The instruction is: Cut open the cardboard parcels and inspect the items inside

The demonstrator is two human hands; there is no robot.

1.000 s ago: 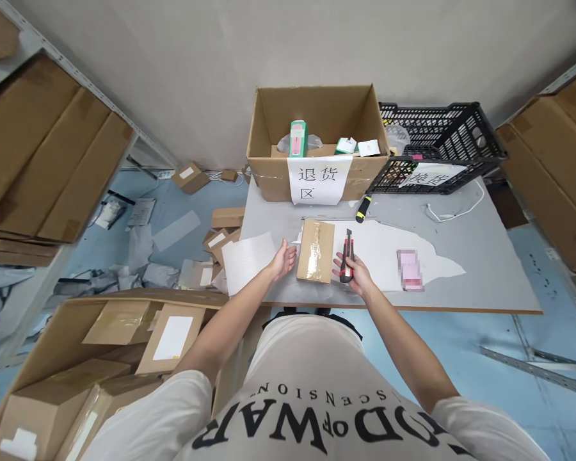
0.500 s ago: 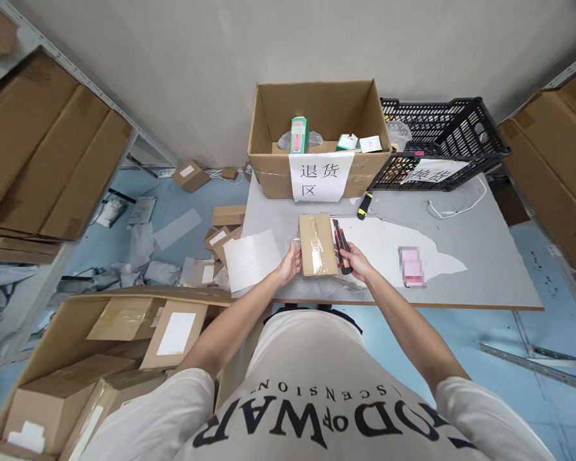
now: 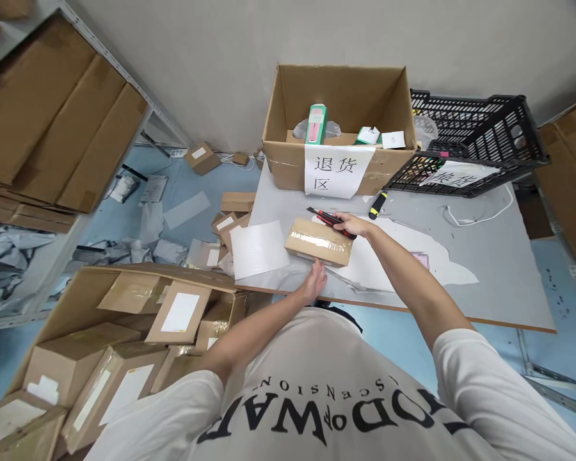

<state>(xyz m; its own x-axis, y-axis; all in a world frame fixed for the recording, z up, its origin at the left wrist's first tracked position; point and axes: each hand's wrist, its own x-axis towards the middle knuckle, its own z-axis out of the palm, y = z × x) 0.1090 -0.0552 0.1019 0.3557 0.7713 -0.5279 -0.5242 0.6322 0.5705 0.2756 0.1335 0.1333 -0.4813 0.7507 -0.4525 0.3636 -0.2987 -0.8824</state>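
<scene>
This was a stockroom or packing room for parcels and returned goods. A grey work table stood against a plain wall. At its far edge stood an open cardboard box with a paper sign in Chinese characters, and a black plastic crate at the far right corner. Metal shelves on the left carried flat cardboard sheets. Many sealed parcels filled a big carton beside the table, and small boxes and wrapping scraps lay on the blue floor.
</scene>
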